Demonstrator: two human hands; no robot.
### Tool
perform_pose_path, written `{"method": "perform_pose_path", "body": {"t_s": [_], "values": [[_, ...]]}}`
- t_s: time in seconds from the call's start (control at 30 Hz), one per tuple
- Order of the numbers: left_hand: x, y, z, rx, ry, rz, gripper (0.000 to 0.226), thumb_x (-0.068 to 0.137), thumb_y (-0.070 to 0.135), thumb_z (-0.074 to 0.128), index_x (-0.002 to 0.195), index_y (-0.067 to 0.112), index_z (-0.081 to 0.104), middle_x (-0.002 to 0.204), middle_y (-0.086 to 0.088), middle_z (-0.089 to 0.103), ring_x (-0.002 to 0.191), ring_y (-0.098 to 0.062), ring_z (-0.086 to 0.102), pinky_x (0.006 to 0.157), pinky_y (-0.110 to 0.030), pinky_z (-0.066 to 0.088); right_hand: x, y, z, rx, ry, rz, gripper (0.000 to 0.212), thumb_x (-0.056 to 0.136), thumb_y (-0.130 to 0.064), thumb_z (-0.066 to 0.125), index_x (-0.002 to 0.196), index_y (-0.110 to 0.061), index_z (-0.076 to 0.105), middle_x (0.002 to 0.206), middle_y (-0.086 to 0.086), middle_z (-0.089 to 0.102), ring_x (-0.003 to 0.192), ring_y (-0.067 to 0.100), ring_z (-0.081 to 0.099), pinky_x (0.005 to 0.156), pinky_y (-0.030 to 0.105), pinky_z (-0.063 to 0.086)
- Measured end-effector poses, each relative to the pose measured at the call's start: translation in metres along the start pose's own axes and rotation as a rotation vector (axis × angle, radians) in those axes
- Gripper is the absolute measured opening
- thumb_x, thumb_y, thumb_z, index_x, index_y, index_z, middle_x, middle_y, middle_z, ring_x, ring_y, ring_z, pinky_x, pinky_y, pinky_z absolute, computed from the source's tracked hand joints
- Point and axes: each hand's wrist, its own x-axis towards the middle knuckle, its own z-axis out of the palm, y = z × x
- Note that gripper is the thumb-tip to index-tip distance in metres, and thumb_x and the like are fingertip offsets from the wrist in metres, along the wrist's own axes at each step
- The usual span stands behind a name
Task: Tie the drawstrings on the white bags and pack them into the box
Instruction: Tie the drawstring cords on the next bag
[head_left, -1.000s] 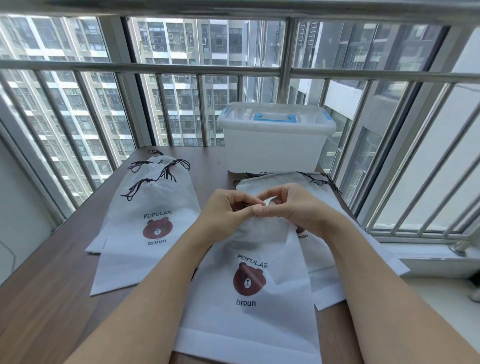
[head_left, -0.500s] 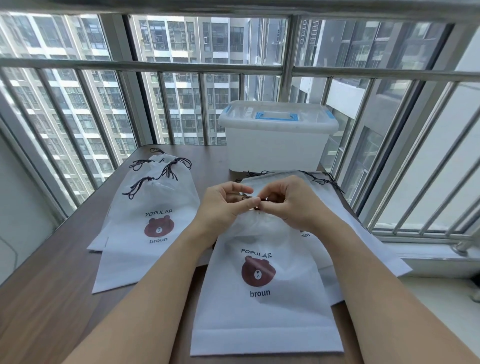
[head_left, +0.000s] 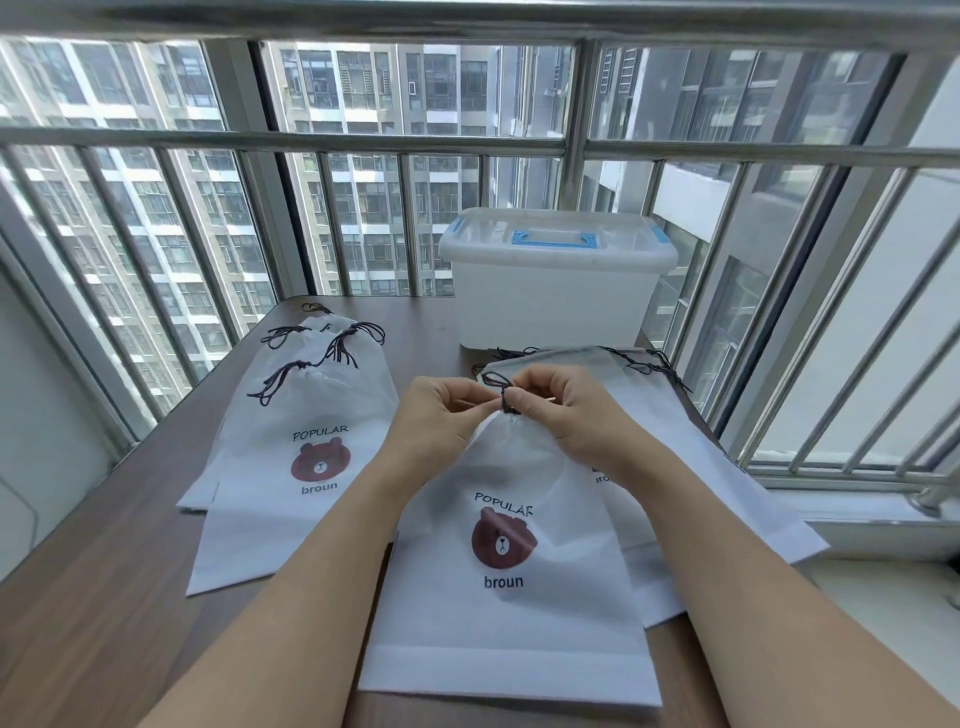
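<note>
Head view, from the left: a stack of tied white bags (head_left: 306, 415) lies on the brown table (head_left: 104, 597), the lower ones mostly hidden under the top one. At centre, the left hand (head_left: 441, 421) and right hand (head_left: 566, 415) meet over the cinched neck of the front bag (head_left: 498, 597), both pinching its dark drawstring (head_left: 503, 395); the knot sits between the fingertips, partly covered by them. Right of it, more bags (head_left: 675, 467) lie half hidden under the forearm. Behind stands the lidded box (head_left: 556, 291).
</note>
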Motion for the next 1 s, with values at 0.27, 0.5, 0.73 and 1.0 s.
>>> {"method": "perform_pose_path", "body": {"t_s": [0.27,0.5,0.73,1.0], "values": [[-0.002,0.004,0.001,-0.068,-0.096,-0.095,0.012,0.092,0.014,0.069,0.096,0.013,0.079,0.098,-0.007,0.078,0.094,-0.015,0.069,0.091,-0.028,0.052,0.002,0.007,0.004,-0.16,0.033,-0.013,0.017,0.099,-0.015,0.062,0.083,-0.016,0.065,0.073,-0.005,0.061,0.066,0.009,0.049,0.065,0.025,0.04],[-0.004,0.005,-0.003,-0.099,-0.22,-0.156,0.021,0.085,0.022,0.077,0.104,0.013,0.078,0.106,-0.006,0.076,0.098,-0.011,0.067,0.092,-0.026,0.044,0.0,-0.002,0.008,0.099,0.021,0.077,0.02,0.102,-0.009,0.055,0.082,-0.008,0.058,0.072,-0.002,0.052,0.066,0.006,0.044,0.06,0.015,0.035],[-0.005,0.007,0.003,-0.182,-0.122,-0.212,0.013,0.085,0.011,0.075,0.097,0.011,0.079,0.103,-0.008,0.077,0.095,-0.011,0.064,0.086,-0.027,0.042,0.001,0.001,0.007,-0.036,0.084,0.019,0.024,0.099,-0.01,0.061,0.077,-0.019,0.058,0.072,0.001,0.054,0.063,0.008,0.042,0.058,0.019,0.034],[-0.004,0.007,-0.002,-0.155,-0.092,-0.209,0.013,0.085,0.01,0.075,0.097,0.009,0.079,0.099,-0.011,0.076,0.085,-0.01,0.063,0.08,-0.025,0.046,0.0,-0.002,0.018,-0.466,0.216,-0.239,0.023,0.095,-0.012,0.065,0.081,-0.026,0.054,0.063,-0.017,0.054,0.059,-0.001,0.051,0.057,0.012,0.035]]}}
